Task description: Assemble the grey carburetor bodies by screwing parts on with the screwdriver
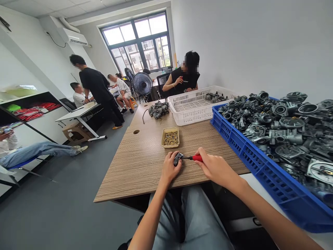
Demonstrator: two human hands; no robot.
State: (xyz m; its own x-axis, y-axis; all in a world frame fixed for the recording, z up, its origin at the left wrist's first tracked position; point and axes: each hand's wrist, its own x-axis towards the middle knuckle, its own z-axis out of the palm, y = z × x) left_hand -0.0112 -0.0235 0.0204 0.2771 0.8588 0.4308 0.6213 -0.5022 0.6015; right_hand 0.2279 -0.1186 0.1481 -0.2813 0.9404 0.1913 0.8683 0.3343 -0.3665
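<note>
My left hand (171,167) is closed around a small dark grey carburetor (178,159) just above the near part of the wooden table. In my right hand (211,164) is a screwdriver (197,158) with a red handle. Its dark shaft points left, and the tip meets the right side of the carburetor; the exact contact point is too small to make out. A little beyond my hands stands a cream-coloured tray (170,146) filled with small brass screws or jets (171,138).
A blue crate (234,146) heaped with carburetors stands on my right. Behind it is a white basket (186,118) with several metal parts. A pile of carburetors (158,109) lies left of the basket. A person (186,78) sits across the table (135,163); others are farther left.
</note>
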